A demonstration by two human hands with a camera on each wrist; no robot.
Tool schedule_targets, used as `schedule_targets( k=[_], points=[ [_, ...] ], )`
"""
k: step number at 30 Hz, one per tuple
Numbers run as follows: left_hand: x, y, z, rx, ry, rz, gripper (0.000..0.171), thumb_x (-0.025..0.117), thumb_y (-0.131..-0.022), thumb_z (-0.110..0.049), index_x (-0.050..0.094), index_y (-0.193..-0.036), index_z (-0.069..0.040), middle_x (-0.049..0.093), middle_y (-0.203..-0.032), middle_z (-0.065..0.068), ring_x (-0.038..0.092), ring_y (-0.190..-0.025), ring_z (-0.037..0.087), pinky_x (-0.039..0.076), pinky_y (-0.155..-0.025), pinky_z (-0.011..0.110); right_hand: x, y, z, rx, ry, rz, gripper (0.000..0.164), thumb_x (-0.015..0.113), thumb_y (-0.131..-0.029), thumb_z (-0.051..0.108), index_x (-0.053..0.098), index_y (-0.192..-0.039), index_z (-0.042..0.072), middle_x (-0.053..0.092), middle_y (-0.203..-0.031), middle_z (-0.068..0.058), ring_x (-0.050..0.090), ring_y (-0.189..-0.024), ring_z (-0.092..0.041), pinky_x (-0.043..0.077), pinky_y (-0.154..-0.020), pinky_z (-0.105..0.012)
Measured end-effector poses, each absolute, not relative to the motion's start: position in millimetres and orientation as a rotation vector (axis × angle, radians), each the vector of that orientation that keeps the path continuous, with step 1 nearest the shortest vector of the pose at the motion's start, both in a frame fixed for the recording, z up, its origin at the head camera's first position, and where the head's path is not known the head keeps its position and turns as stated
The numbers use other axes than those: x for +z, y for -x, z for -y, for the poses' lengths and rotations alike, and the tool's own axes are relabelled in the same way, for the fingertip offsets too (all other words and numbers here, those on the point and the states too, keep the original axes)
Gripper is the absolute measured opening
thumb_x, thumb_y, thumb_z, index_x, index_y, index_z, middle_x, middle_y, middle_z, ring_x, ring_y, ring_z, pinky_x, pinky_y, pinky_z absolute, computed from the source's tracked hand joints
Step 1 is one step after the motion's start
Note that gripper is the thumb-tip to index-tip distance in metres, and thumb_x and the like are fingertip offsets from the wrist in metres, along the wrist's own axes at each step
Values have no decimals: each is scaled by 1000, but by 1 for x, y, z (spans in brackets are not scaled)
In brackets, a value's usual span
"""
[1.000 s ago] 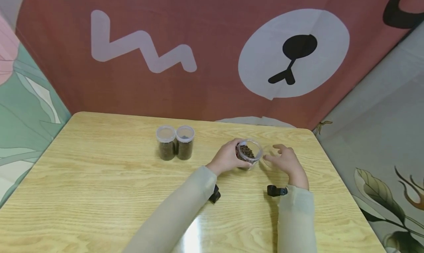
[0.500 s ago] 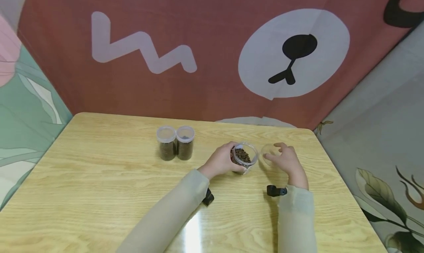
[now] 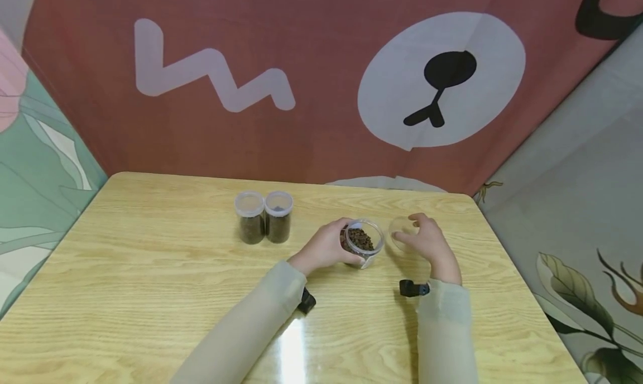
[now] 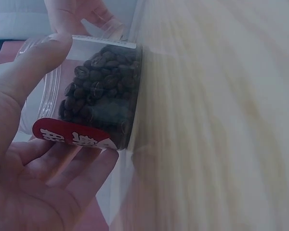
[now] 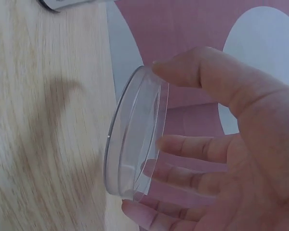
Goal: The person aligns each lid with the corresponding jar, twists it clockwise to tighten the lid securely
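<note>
My left hand (image 3: pixel 325 246) grips a clear plastic jar (image 3: pixel 363 244) from its left side, thumb and fingers curled about it. Dark coffee beans (image 4: pixel 103 82) fill much of the jar, whose top is uncovered. A red label (image 4: pixel 72 132) shows on its side in the left wrist view, with the base right at the wooden surface. To the jar's right, my right hand (image 3: pixel 431 243) holds a round transparent lid (image 5: pixel 135 134) by its edge, thumb on one side and fingertips on the other. The lid is tilted, close over the table.
Two lidded jars (image 3: pixel 250 222) with dark contents stand side by side to the left of my hands. The wooden table (image 3: pixel 150 272) ends at the back against a red cloth (image 3: pixel 321 133) with a cartoon face.
My left hand has moved left and a little nearer to me with the jar, widening the gap to the lid. My right hand, with the lid, stays in nearly the same place.
</note>
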State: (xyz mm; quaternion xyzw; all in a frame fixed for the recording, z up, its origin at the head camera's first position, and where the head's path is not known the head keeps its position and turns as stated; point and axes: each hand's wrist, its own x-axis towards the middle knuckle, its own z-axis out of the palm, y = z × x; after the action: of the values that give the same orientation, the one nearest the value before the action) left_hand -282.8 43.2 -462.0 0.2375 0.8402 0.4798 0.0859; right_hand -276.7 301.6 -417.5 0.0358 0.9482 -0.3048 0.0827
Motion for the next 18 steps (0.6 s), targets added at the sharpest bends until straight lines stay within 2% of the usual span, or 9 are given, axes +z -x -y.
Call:
schedule_targets(
  k=[18],
  points=[
    [-461, 273, -18, 1429, -708, -2455, 90, 97, -69, -26, 52, -147, -14, 62, -135, 3, 59, -121, 20, 47, -105, 37, -415, 277, -295, -1001, -85, -2868, 87, 70, -93, 46, 32, -155, -1, 39, -148, -33, 40, -134, -51, 43, -103, -65]
  ],
)
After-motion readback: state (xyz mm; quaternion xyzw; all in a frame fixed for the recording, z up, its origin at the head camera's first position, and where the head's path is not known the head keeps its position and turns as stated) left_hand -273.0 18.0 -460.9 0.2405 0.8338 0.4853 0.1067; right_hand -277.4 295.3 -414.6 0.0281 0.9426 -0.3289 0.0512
